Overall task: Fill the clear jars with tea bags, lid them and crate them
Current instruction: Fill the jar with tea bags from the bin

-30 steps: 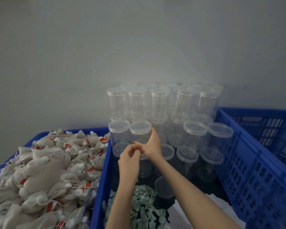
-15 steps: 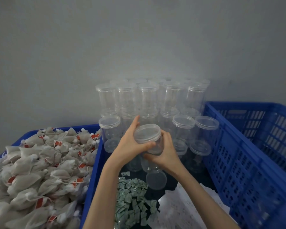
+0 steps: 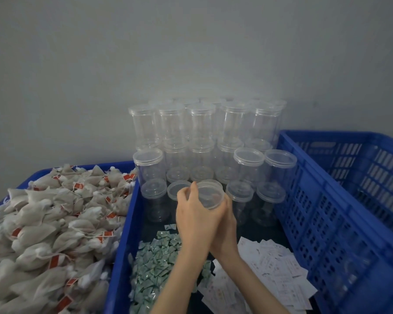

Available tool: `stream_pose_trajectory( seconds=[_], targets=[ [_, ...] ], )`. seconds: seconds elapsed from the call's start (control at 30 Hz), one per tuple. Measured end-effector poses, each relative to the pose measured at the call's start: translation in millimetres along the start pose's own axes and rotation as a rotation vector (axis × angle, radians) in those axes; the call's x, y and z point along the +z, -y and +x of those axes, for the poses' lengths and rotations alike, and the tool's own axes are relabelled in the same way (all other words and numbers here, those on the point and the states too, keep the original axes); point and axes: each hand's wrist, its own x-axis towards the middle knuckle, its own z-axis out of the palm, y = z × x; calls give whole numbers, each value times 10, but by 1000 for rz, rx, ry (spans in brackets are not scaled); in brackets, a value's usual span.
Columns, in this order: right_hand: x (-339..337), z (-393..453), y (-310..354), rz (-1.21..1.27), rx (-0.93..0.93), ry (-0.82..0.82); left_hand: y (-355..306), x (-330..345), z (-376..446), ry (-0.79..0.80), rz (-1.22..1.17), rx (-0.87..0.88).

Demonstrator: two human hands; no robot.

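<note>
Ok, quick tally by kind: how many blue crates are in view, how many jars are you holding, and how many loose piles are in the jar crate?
Blue crates: 3 (tea-bag crate, jar crate, right crate)
Held: 1 clear jar, gripped by left hand and right hand
Loose piles: 2 (green sachets, white paper slips)
Total: 6

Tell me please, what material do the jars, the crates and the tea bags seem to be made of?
The jars look like clear, glossy plastic: one sees through the walls, and the lids match. The crates look like rigid blue moulded plastic with slotted walls and a dull sheen. The tea bags seem to be thin, matte off-white paper or mesh, I cannot tell which, with strings and red tags.
</note>
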Motion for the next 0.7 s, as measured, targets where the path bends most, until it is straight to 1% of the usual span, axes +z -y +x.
stream_pose_trajectory(
  seconds=[0.03, 0.07, 0.1, 0.13, 0.17, 0.2, 0.23, 0.27, 0.3, 0.33, 0.37, 0.4, 0.43, 0.53, 0.57, 0.6, 0.63, 0.67, 0.7],
  targets=[
    [25, -31, 21, 64, -2, 36, -38, 26, -49, -27, 58, -16],
    [8, -67, 47, 191, 40, 40, -48, 31, -47, -5, 135, 0],
    [-23, -86, 14, 253, 23, 69, -39, -1, -5, 57, 220, 37],
    [-89, -117, 0, 162, -59, 135, -12, -62, 57, 147, 296, 90],
    [-115, -114, -10, 48, -68, 138, 21, -135, 127, 262, 325, 145],
    [-112, -86, -51, 52, -38, 93, 53, -215, 196, 405, 285, 191],
    [-131, -55, -64, 46, -16, 59, 78, -305, 258, 560, 184, 218],
    [-175, -38, -48, 16, -68, 70, 92, -399, 313, 705, 50, 222],
    [-174, -38, -73, 24, -89, 79, 99, -487, 369, 819, -75, 221],
    [-173, -29, -104, 58, -81, 71, 103, -557, 424, 886, -148, 235],
    [-174, -30, -107, 79, -70, 66, 110, -590, 474, 900, -153, 259],
    [-175, -42, -90, 91, -72, 73, 118, -587, 499, 858, -100, 267],
    [-168, -53, -61, 86, -72, 79, 100, -549, 497, 762, -14, 255],
    [-91, -45, -33, 72, -58, 56, 5, -320, 324, 355, 287, 157],
    [-74, -41, -20, 54, -52, 55, -14, -254, 262, 274, 335, 139],
    [-60, -30, -22, 42, -41, 62, -12, -211, 225, 249, 336, 149],
    [-66, -29, -25, 42, -32, 71, 5, -201, 222, 301, 289, 168],
    [-84, -35, -34, 49, -29, 71, 23, -228, 253, 413, 192, 184],
    [-115, -45, -44, 65, -22, 66, 46, -289, 301, 568, 81, 189]
  ],
)
